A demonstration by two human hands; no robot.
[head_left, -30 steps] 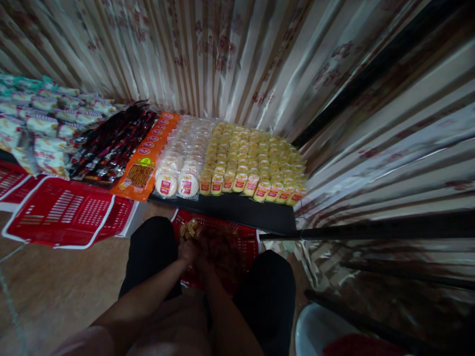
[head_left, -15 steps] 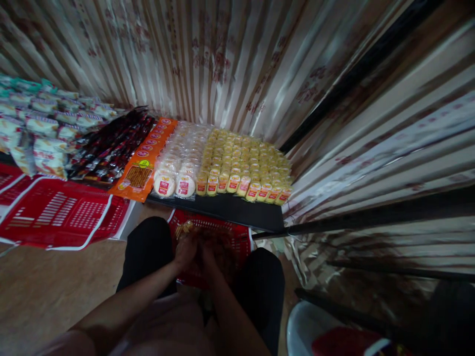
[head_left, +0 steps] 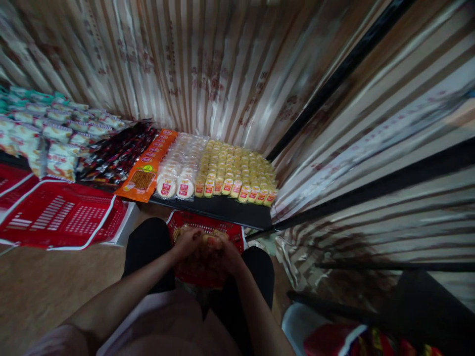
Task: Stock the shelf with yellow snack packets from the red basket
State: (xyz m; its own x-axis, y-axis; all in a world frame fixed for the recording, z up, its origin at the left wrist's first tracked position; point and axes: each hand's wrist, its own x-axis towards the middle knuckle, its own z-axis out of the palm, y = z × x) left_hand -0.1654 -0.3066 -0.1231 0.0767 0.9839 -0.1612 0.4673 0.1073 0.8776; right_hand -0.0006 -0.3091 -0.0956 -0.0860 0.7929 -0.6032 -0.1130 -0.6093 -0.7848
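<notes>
Two hands (head_left: 188,241) (head_left: 230,254) hold a packet (head_left: 212,240) over a slotted plastic basket (head_left: 234,229).

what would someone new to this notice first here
Probably the bright orange packet on the black shelf, between dark packets and clear-wrapped white rounds, with yellow packets farther right. Then the red basket between the knees, with the left hand and right hand close together over it.
</notes>
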